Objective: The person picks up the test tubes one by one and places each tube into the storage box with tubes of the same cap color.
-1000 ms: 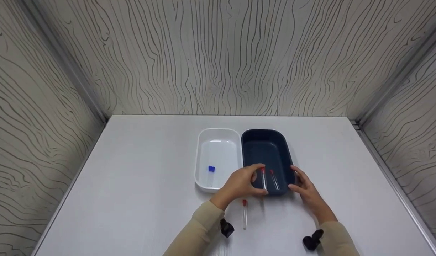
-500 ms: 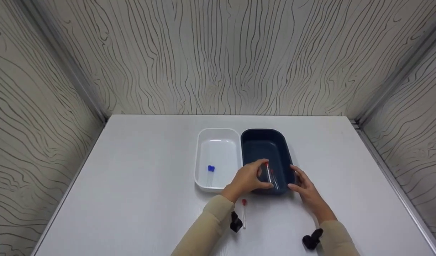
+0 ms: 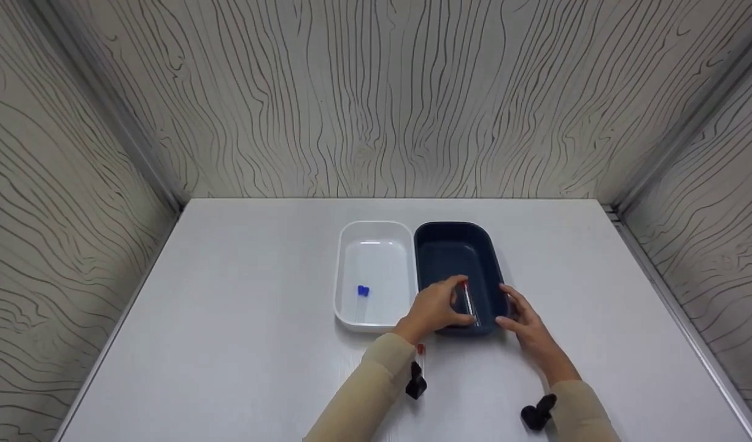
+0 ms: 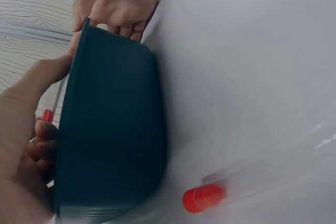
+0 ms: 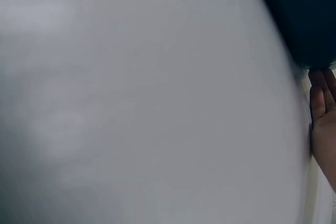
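Inside the dark blue tray (image 3: 455, 261), my left hand (image 3: 434, 310) holds a clear test tube (image 3: 469, 302) with a red cap, a finger by the cap and the thumb by the lower end. Another red-capped tube lies there, now mostly hidden. My right hand (image 3: 531, 331) holds the tray's near right side, fingertips and thumb against its wall. A further tube with a red cap (image 4: 205, 198) lies on the table, partly under my left wrist in the head view. In the left wrist view, the tray's outer wall (image 4: 113, 119) hides most of the inside.
A white tray (image 3: 376, 230) stands against the blue tray's left side, with blue-capped tubes (image 3: 363, 291) in it. Both trays rest on a white table (image 3: 240, 319). Wood-patterned panels (image 3: 363, 98) enclose the back and sides. A black wrist camera (image 3: 415, 383) sits at each cuff.
My left hand has moved right and slightly deeper over the blue tray with its tube, bringing it over the tube lying there. The left sleeve now covers more of the table tube. My right hand stays put.
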`<act>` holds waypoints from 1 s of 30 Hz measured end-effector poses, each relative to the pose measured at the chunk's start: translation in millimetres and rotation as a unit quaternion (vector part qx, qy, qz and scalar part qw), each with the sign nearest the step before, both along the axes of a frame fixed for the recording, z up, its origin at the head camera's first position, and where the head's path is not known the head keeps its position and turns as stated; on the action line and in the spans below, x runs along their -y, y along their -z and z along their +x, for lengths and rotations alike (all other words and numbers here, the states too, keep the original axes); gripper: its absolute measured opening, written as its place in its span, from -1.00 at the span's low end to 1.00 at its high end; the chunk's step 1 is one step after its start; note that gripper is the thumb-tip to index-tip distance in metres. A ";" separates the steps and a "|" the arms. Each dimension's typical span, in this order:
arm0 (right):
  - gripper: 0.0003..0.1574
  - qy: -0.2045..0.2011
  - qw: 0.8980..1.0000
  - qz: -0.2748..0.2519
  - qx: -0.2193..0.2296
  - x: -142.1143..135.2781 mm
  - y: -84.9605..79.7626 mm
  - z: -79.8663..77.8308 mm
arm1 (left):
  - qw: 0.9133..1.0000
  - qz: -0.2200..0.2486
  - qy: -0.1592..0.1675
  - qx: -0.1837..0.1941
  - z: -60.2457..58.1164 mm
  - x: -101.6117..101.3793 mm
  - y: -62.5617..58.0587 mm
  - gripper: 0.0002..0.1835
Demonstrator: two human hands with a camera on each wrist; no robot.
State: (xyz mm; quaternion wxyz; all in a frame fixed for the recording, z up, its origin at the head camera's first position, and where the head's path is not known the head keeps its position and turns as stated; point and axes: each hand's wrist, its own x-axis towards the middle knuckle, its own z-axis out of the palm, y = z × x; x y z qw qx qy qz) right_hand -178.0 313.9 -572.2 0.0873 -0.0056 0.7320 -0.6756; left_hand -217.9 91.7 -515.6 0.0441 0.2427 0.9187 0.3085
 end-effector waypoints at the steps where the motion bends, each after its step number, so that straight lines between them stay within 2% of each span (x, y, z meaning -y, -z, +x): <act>1: -0.11 0.000 1.000 -0.001 0.001 -0.1 0.2 0.2 | 1.000 -0.008 -0.002 -0.004 -0.2 -1.1 0.2 -0.17; 10: -0.11 -0.002 1.000 0.002 0.009 -0.8 1.3 1.4 | 0.994 -0.096 -0.027 -0.035 -1.8 -11.0 3.2 -0.17; 20: -0.13 -0.002 1.000 0.011 0.008 0.2 -1.0 1.6 | 0.977 -0.201 -0.060 -0.036 -4.4 -22.8 4.1 -0.20; 23: -0.13 0.004 1.000 0.014 0.004 0.3 -1.1 2.4 | 0.977 -0.205 -0.055 -0.026 -4.0 -26.3 5.4 -0.23; 30: -0.09 -0.004 1.000 0.011 0.002 -0.8 0.6 1.9 | 0.983 -0.171 -0.059 0.011 -4.1 -29.3 8.2 -0.25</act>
